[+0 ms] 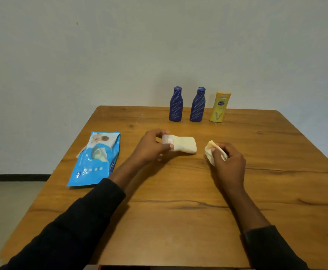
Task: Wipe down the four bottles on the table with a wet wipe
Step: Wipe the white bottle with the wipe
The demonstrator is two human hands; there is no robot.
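**A:** Where does it stand?

**B:** On the wooden table point(178, 221) the wipe pack point(96, 158) lies flat at the left, its flap open. 3 bottles stand upright along the far edge: the left blue bottle point(175, 105), the right blue bottle point(197, 105) and the yellow bottle point(219, 108).

**A:** And the 4th?

**B:** The cream bottle point(184, 146) is on its side near the middle. The left hand point(151, 147) grips it, fingers curled round the cap end. The right hand point(229, 164) pinches a bunched wet wipe point(210, 151), near the bottle's base but not touching it.

**A:** So which step?

**B:** Wiping bottle 1 of 4, I'd judge. Next, bring the wipe onto the body and rub along it, turning the bottle from the cap.
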